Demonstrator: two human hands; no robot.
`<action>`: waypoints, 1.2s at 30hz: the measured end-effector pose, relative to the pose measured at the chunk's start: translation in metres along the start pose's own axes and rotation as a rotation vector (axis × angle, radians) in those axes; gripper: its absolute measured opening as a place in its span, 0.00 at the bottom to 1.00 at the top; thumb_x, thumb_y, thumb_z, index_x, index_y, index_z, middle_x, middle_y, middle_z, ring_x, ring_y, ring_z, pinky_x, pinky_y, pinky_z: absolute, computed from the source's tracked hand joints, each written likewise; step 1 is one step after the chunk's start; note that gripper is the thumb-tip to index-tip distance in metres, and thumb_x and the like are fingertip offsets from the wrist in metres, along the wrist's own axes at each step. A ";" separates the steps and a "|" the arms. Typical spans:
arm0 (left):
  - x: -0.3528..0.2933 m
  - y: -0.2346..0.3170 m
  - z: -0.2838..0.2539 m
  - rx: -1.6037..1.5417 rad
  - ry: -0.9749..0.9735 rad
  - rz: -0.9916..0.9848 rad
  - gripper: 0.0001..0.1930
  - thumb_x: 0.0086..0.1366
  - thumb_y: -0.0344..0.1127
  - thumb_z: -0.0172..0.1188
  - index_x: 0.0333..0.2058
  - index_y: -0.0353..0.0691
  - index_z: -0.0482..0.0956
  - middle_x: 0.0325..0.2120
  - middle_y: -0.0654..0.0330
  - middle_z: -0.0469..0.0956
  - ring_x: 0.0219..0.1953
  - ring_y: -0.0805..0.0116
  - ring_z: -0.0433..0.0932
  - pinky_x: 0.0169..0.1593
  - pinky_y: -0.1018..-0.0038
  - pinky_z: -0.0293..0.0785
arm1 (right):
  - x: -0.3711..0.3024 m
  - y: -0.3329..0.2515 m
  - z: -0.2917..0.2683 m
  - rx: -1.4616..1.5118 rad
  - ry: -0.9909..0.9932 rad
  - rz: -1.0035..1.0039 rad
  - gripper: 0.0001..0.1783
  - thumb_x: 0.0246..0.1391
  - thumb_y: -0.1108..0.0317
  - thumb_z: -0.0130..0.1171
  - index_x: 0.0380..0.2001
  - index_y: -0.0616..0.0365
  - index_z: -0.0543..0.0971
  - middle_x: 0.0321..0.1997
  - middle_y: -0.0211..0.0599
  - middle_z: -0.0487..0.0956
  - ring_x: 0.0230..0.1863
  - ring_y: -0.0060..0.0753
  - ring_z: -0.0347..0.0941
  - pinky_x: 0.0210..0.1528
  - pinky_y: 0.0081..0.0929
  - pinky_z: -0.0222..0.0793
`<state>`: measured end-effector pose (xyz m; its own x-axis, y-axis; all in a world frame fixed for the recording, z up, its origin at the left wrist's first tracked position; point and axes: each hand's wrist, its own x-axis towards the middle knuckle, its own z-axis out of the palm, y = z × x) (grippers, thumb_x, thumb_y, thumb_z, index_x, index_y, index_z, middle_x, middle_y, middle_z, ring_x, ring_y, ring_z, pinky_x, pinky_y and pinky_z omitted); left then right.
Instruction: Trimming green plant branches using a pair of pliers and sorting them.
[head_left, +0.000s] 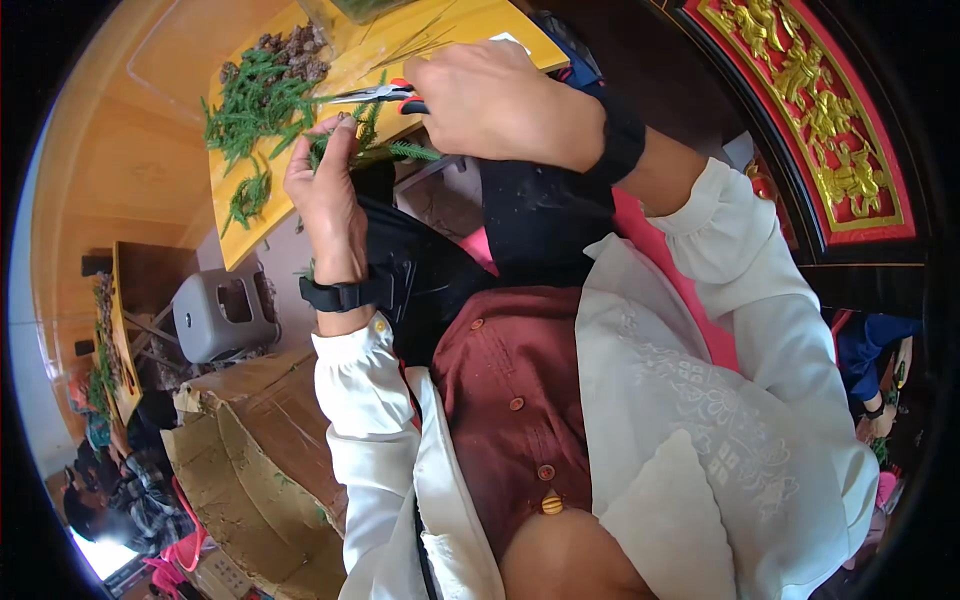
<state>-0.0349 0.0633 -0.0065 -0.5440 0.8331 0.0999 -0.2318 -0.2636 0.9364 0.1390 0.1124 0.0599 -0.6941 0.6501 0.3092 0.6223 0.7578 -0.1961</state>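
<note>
My left hand (328,195) pinches a green artificial pine sprig (366,128) between thumb and fingertips, over the near edge of the yellow table (232,232). In my right hand (505,105) is a pair of long-nose pliers (368,95) with red and black handles. Their jaws point left, just above my left fingertips; whether they grip anything is too small to tell. Beyond my left hand lies a heap of green sprigs (255,105), with brown pine cones (292,50) behind it. A curled green sprig (250,196) rests apart near the table's left corner. Thin wire-like stems (415,42) lie farther back.
A grey plastic stool (210,345) and an open cardboard box (215,485) stand on my left. Farther left, people sit by another table (122,345) bearing greenery. A red and gold carved panel (835,120) rises at right, near another person's blue sleeve (868,350).
</note>
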 end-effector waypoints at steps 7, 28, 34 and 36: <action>-0.013 0.012 0.016 0.148 -0.002 0.204 0.05 0.56 0.26 0.61 0.32 0.33 0.76 0.29 0.63 0.76 0.33 0.79 0.71 0.40 0.83 0.67 | 0.007 0.013 0.008 0.228 -0.295 0.062 0.18 0.48 0.62 0.49 0.34 0.67 0.75 0.31 0.56 0.77 0.36 0.55 0.74 0.40 0.41 0.68; -0.025 0.018 0.029 0.153 -0.122 0.136 0.07 0.57 0.27 0.60 0.34 0.36 0.73 0.30 0.64 0.75 0.33 0.80 0.70 0.39 0.85 0.65 | -0.003 0.027 -0.015 0.241 -0.511 0.003 0.21 0.49 0.59 0.47 0.36 0.69 0.74 0.34 0.58 0.76 0.39 0.54 0.73 0.44 0.40 0.67; -0.021 0.020 0.026 0.071 -0.152 -0.039 0.08 0.56 0.26 0.59 0.35 0.36 0.72 0.31 0.64 0.75 0.33 0.78 0.71 0.40 0.84 0.65 | -0.009 0.022 -0.021 0.233 -0.461 0.008 0.21 0.50 0.60 0.50 0.36 0.72 0.75 0.34 0.60 0.76 0.39 0.54 0.74 0.46 0.40 0.68; -0.020 0.022 0.025 0.059 -0.167 -0.081 0.08 0.56 0.26 0.59 0.35 0.37 0.72 0.30 0.64 0.75 0.33 0.78 0.72 0.40 0.83 0.66 | -0.012 0.021 -0.016 0.140 -0.381 -0.050 0.21 0.50 0.59 0.51 0.36 0.71 0.76 0.34 0.60 0.77 0.39 0.54 0.74 0.45 0.40 0.68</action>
<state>-0.0087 0.0527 0.0203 -0.3834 0.9206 0.0734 -0.2187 -0.1677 0.9613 0.1660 0.1196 0.0673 -0.8228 0.5669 -0.0408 0.5479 0.7720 -0.3222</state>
